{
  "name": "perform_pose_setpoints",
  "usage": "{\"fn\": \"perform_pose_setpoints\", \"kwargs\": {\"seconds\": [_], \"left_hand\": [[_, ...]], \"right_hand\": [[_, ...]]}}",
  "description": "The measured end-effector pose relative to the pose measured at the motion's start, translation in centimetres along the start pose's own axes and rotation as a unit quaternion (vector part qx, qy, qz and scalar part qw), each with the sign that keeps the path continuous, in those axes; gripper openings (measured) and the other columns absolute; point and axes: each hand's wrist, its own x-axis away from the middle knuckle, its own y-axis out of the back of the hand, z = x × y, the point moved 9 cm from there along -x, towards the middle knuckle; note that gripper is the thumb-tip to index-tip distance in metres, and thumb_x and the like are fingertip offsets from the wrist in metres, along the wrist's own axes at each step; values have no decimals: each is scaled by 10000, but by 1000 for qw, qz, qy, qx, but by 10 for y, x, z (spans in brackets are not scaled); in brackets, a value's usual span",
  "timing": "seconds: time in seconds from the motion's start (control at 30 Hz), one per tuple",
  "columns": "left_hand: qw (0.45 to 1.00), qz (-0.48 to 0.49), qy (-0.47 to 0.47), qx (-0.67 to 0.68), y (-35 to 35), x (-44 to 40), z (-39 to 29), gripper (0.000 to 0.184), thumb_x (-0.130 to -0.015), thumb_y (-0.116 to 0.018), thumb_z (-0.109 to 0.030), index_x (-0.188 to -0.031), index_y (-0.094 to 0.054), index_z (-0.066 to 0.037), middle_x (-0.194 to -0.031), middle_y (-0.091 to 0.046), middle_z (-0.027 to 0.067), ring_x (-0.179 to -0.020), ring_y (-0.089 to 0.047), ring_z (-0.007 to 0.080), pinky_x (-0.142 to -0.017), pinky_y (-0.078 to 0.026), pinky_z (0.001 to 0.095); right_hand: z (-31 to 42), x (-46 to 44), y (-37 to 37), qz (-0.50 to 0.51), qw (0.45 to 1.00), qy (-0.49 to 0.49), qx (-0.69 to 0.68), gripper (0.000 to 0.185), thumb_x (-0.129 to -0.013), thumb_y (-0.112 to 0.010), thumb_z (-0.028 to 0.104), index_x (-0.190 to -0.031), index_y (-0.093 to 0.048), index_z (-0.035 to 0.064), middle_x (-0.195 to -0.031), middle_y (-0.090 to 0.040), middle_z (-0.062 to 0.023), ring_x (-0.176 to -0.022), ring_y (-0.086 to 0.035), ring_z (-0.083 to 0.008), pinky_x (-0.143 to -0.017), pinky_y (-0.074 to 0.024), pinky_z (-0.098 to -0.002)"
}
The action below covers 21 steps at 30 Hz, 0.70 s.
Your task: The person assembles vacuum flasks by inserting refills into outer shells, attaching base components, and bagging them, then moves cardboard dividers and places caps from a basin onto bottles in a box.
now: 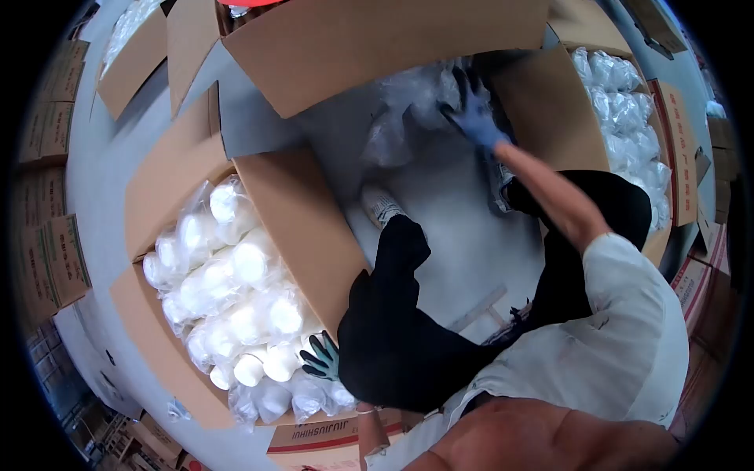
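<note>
My left hand (pixel 320 358), in a dark-tipped glove, rests with fingers spread at the edge of an open cardboard box (pixel 302 228). It is against the clear plastic sleeves (pixel 236 294) packed inside, which hold white round-ended stacks that look like cups. My right hand (pixel 473 116), gloved in blue-grey with dark fingertips, reaches forward over the floor. Its fingers are apart, slightly blurred, beside a heap of crumpled clear plastic bags (pixel 400 118). Whether it touches the bags I cannot tell.
Another open box (pixel 550 110) with plastic-wrapped stacks (pixel 624 118) stands at the right. A large carton (pixel 385 47) with a red thing (pixel 255 3) on top spans the front. My shoes (pixel 382 206) are on the grey floor (pixel 452 235). Cartons (pixel 49 263) are piled at the left.
</note>
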Motion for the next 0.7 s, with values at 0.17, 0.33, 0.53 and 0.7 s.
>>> {"fn": "perform_pose_setpoints", "kwargs": {"seconds": [0.17,0.33,0.53,0.7], "left_hand": [[997,57,25,45,-13,-10,9,459,-823,-584,-467,-1180,-564,-179,-1352,-499,42,-1318,-316,457,-1053,-190,652],[994,86,37,55,-8,-34,9,533,-768,-651,-508,-1156,-571,-151,-1347,-494,69,-1324,-279,489,-1046,-161,692],[994,88,53,25,10,-57,9,537,-765,-633,-560,-1107,-569,-150,-1337,-462,73,-1296,-300,507,-1006,-175,738],[994,83,71,26,19,-67,2,582,-785,-597,-603,-1177,-512,-181,-1342,-452,79,-1289,-314,493,-1015,-190,723]], "right_hand": [[2,248,-17,218,924,-299,-94,755,-897,-524,427,-1475,-191,74,-1500,-174,-250,-1363,-220,-416,-1125,-171,-484],[33,446,-49,659,698,-267,-87,677,-921,-374,527,-1453,-271,121,-1504,-226,-176,-1370,-213,-387,-1125,-172,-466],[18,372,-37,711,660,-240,-41,630,-922,-375,505,-1424,-327,129,-1475,-287,-155,-1346,-271,-350,-1115,-202,-449],[4,282,-35,720,665,-198,-15,593,-923,-375,487,-1401,-374,135,-1452,-337,-137,-1326,-318,-319,-1106,-227,-435]]}}
